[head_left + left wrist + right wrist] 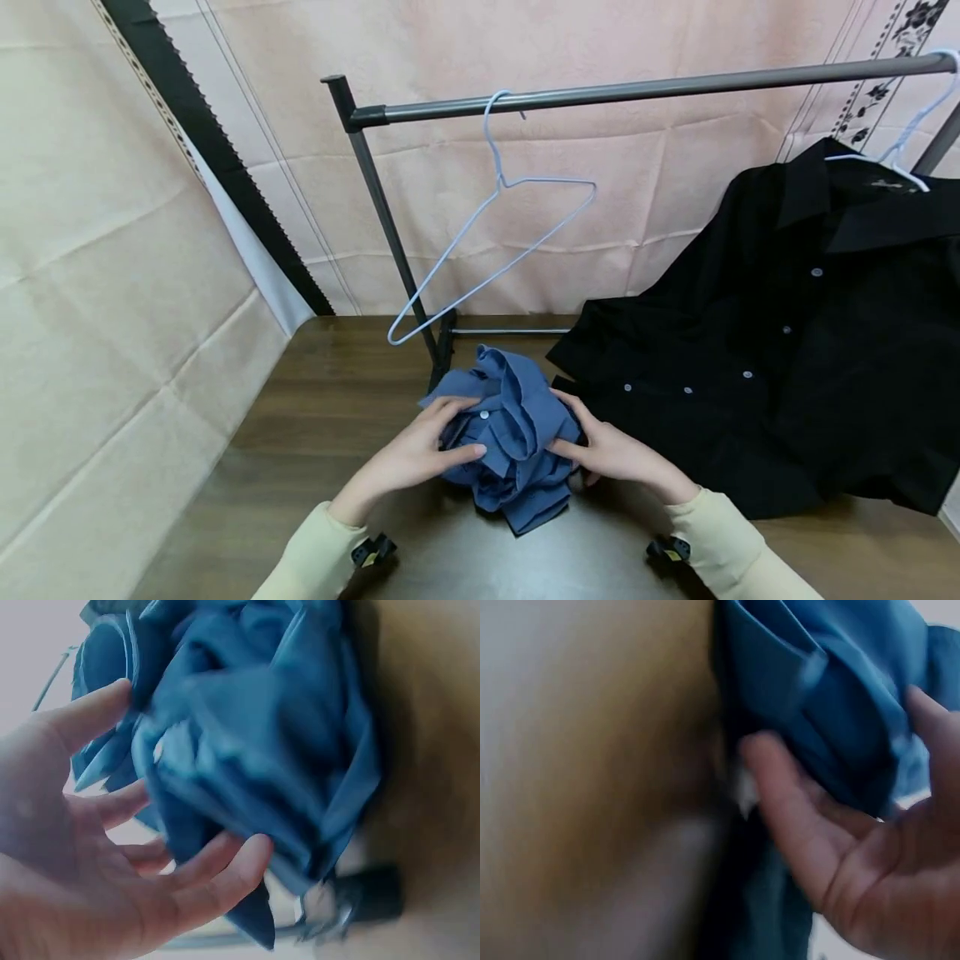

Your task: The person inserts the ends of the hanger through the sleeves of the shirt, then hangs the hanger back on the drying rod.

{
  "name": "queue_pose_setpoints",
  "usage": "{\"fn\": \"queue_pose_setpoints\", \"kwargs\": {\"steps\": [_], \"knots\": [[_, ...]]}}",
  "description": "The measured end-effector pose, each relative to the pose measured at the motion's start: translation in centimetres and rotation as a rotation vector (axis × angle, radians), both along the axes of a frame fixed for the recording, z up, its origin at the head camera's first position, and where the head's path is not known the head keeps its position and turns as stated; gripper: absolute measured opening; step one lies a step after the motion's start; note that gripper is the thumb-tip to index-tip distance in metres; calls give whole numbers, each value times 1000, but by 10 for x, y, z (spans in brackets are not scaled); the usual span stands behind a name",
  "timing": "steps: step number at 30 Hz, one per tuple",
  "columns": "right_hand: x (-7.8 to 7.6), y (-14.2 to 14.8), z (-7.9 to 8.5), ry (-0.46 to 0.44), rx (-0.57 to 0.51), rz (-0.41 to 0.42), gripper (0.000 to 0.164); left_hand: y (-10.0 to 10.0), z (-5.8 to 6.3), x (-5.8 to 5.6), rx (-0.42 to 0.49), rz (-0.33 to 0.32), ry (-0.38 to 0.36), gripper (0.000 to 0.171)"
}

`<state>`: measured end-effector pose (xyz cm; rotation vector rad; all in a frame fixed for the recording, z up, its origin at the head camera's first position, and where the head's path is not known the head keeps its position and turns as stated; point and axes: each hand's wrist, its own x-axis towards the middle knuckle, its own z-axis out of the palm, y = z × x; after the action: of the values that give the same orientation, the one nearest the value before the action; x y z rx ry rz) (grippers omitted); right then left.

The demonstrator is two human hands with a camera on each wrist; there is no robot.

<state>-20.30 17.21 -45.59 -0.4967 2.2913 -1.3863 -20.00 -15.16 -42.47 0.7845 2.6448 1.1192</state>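
Observation:
A crumpled blue shirt (517,433) with a small white button is bunched up between my two hands over the wooden table. On its left side my left hand (423,442) holds it, thumb and forefinger spread across the front folds. The left wrist view shows the fingertips (251,859) curving in against the cloth. From the right, my right hand (618,450) grips the bundle, its thumb at the near side. In the right wrist view, part of that hand (870,877) is hidden behind the blue folds.
Behind the shirt, a light blue wire hanger (495,187) hangs bare on a dark metal rack rail (637,92). A black button shirt (757,350) hangs at the right on another hanger (903,137), draping onto the table (300,467). Patterned cloth (112,292) covers the left side.

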Motion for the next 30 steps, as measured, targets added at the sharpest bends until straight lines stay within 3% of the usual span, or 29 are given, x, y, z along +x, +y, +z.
{"fn": "queue_pose_setpoints", "kwargs": {"steps": [5,9,12,16,22,26,30], "knots": [[7,23,10,44,108,-22,68,-26,14,0,9,99,27,57],[19,32,3,39,163,43,51,-41,16,-9,7,167,23,57],[26,27,-4,79,167,105,41,-44,8,-17,15,137,-21,63],[30,13,-12,163,160,123,29,-35,-10,-23,-17,58,-68,74],[34,-6,-20,235,193,44,37,-8,-29,-22,-85,15,-35,71],[37,-10,-23,290,184,-14,74,5,-30,-18,-135,-21,16,60],[36,-12,-24,332,147,-3,76,10,-29,-15,-161,-49,117,40]]}}
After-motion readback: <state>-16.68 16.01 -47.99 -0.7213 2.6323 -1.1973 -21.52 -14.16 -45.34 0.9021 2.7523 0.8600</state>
